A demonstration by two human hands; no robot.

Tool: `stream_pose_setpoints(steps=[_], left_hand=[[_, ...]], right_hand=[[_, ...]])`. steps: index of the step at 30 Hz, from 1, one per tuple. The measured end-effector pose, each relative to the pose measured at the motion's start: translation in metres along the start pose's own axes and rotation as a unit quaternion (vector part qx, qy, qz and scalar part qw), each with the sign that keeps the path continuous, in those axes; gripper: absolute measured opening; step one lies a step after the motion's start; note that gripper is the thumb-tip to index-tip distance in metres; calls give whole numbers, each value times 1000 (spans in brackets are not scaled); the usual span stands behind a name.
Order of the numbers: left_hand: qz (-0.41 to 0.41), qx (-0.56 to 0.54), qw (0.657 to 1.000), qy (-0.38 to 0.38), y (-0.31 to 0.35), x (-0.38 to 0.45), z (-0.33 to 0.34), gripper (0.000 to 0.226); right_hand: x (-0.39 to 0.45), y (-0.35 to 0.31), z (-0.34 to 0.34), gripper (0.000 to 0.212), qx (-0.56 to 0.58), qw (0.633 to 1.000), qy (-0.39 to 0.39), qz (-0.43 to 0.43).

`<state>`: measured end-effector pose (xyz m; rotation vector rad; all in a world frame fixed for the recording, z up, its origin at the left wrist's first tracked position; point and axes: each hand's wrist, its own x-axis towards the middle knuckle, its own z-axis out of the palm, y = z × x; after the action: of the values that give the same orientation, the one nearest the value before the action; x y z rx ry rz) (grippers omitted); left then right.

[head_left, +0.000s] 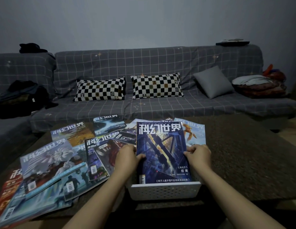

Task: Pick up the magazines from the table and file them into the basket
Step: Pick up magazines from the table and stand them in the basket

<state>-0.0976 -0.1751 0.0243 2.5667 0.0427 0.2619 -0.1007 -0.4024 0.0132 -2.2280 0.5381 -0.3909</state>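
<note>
1. White perforated plastic forms the basket (pixel 163 190), which stands nearest, at the near edge of the desk (pixel 243 162), right of centre.
2. Blue-covered magazine (pixel 162 151) stands in the basket, its foot below the rim. Its long axis runs near to far and leans away, title end up and far, cover facing the viewer.
3. Left hand (pixel 127 158) has a closed grip on the magazine's left edge, thumb on the cover; right hand (pixel 199 155) pinches its right edge likewise.
4. Behind the held copy, at least two more magazines (pixel 193 134) stand upright; whether all sit inside the basket cannot be told.
5. Loose magazines (pixel 49 162) lie fanned and overlapping on the desk to the left, from the near left corner to the far middle, covers up, titles mostly pointing far.
6. Judged progress: under way, a few copies filed, one being seated, and roughly eight or more left to gather.
</note>
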Motion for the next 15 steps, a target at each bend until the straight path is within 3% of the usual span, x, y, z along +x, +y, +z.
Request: stream_pose_setpoints(steps=[8, 15], left_hand=[[-27, 7, 998, -50, 0, 5, -2, 36], [-51, 24, 997, -44, 1, 5, 0, 35]], right_hand=[[6, 2, 4, 21, 6, 1000, -12, 21], [11, -3, 2, 24, 12, 997, -46, 64]])
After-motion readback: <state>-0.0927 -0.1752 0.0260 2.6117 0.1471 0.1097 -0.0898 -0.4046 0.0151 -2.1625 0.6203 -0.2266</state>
